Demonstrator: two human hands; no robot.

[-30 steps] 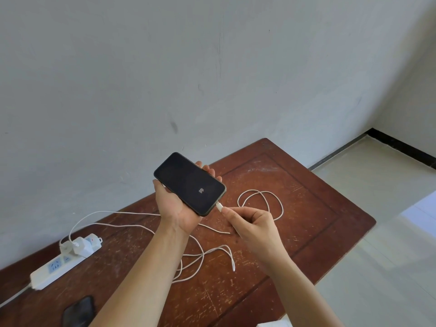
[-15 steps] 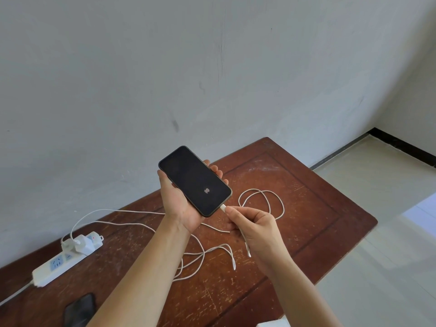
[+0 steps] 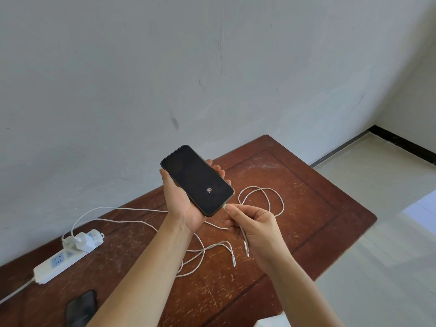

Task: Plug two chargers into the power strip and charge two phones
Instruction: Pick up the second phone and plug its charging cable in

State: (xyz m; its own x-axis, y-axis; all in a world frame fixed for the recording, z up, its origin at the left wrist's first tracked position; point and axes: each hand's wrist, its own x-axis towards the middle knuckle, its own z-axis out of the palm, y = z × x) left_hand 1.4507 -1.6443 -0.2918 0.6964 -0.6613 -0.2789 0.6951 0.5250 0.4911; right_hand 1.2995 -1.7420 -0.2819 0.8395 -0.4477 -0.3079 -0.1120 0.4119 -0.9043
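My left hand (image 3: 181, 204) holds a black phone (image 3: 197, 180) above the table, screen up, with a small symbol lit on the dark glass. My right hand (image 3: 256, 228) pinches the white cable plug (image 3: 225, 207) at the phone's lower end; the plug sits against the port. The white cables (image 3: 259, 199) trail in loops over the table back to two white chargers (image 3: 79, 240) plugged into the white power strip (image 3: 63, 256) at the left. A second black phone (image 3: 81, 309) lies flat at the front left, partly cut off by my forearm.
The worn brown wooden table (image 3: 306, 208) stands against a grey wall. Its right and front edges drop to a pale tiled floor (image 3: 377, 256). A loose cable end (image 3: 233, 261) lies mid-table. A white object (image 3: 271, 323) shows at the bottom edge.
Both hands have drifted slightly up and right with the phone. The plug has closed onto the phone's port, and the symbol on the screen stays lit.
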